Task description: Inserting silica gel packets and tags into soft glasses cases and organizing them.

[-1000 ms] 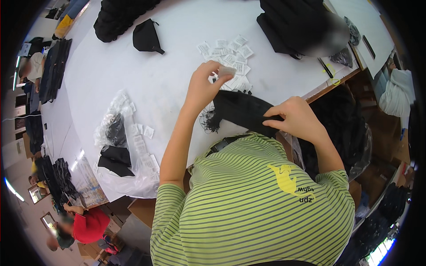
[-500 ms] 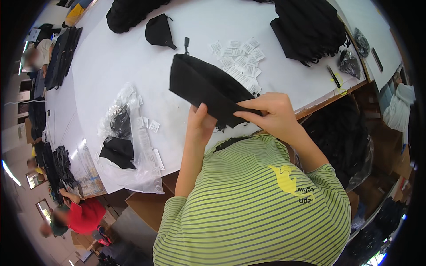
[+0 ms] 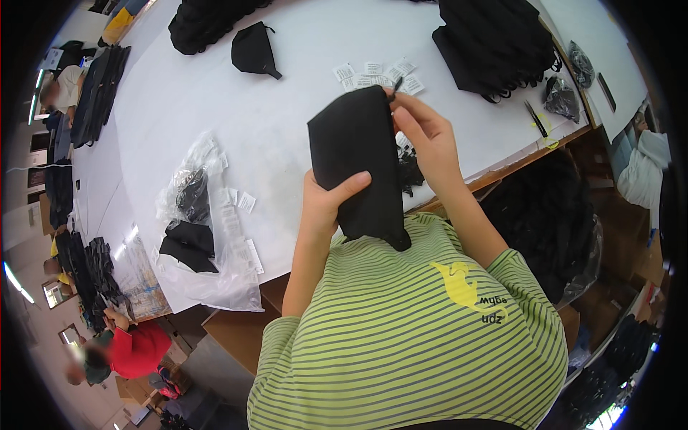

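A black fabric zip pouch [image 3: 358,150] is held upright in front of my chest, its flat side facing me. My left hand [image 3: 328,201] grips its left side, thumb across the front and fingers hidden behind. At the pouch's upper right corner, my right hand [image 3: 430,140] pinches near the dark zipper pull [image 3: 396,87]; its fingertips are partly covered by the pouch. Small white printed labels [image 3: 373,80] lie on the table beyond. A small dark clump [image 3: 410,172] shows between the pouch and my right wrist.
Another black pouch [image 3: 254,50] lies on the white table [image 3: 179,100]. Stacked black pouches [image 3: 494,46] are at the far right, near a black cutter [image 3: 536,118]. A clear plastic bag [image 3: 236,279] with black pieces sits left. A person in red [image 3: 140,349] works at the lower left.
The pouch has turned from slanting, with its mouth spread, to upright and flat. My right hand has moved from its lower right end up to the zipper pull corner.
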The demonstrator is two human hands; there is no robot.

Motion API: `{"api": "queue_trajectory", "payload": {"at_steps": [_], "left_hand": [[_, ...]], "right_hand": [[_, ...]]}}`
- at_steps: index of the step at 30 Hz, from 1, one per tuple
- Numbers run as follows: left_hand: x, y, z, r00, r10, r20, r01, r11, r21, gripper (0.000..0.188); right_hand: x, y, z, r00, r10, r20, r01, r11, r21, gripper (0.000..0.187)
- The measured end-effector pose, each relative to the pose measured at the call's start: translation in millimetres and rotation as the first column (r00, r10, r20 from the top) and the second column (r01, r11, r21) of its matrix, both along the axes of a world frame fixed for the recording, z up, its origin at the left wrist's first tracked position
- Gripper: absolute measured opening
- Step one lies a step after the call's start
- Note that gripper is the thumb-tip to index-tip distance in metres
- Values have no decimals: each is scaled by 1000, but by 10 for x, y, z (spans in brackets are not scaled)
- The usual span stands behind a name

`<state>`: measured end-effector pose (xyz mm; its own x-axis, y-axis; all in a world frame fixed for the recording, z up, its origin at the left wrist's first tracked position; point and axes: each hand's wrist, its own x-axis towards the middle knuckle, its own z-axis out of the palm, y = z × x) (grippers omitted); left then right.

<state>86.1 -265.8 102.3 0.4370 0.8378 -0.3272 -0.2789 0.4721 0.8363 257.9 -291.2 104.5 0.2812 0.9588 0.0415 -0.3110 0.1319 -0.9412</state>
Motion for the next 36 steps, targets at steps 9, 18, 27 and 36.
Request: {"api": "queue_trajectory", "payload": {"at_steps": [9, 18, 27, 36], "left_hand": [[31, 2, 59, 997, 62, -42, -66, 993, -103, 38], [-212, 403, -114, 947, 241, 213, -200, 960, -196, 29], [-238, 393, -123, 952, 265, 153, -245, 960, -136, 35], [-49, 112, -54, 875, 387, 291, -335, 918, -211, 32]], "right_hand": [[29, 26, 150, 845, -215, 490, 132, 971, 198, 9], [-111, -262, 352, 746, 315, 587, -415, 909, 40, 14], [-93, -212, 351, 693, 323, 645, -446, 894, 32, 10], [-273, -232, 241, 536, -9, 844, -38, 999, 34, 41]]}}
